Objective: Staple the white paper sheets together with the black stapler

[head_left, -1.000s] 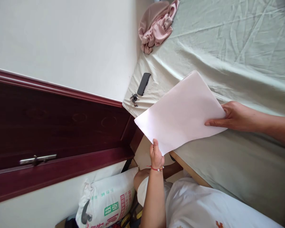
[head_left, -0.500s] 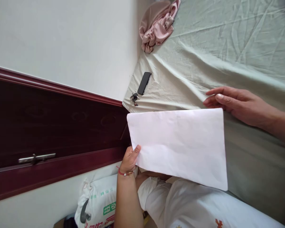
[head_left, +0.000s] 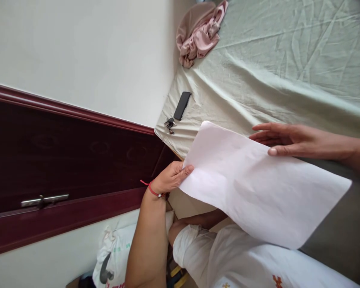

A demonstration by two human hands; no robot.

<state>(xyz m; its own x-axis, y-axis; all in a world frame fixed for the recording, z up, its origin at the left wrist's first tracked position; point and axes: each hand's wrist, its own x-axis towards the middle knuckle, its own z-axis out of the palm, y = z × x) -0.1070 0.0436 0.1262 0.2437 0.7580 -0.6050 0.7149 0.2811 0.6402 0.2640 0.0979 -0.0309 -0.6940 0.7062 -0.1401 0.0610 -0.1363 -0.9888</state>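
A blank white sheet of paper hangs slanted over my lap, its surface bent in a soft curve. My left hand, with a red bracelet at the wrist, pinches its left edge, thumb on top and the other fingers hidden underneath. At the sheet's far edge is my right hand, fingers stretched out and thumb spread apart from them. That thumb lies over the paper's edge; whether it presses on the sheet I cannot tell.
A bed with a pale green sheet fills the right. On its corner lie a black phone-like object and keys; pink cloth is farther back. Left is a dark red door. A white printed bag stands below.
The paper has turned, its left end rising and its right end swinging out to the right. My left hand has moved up and right; my right hand has come down over the paper's far edge.
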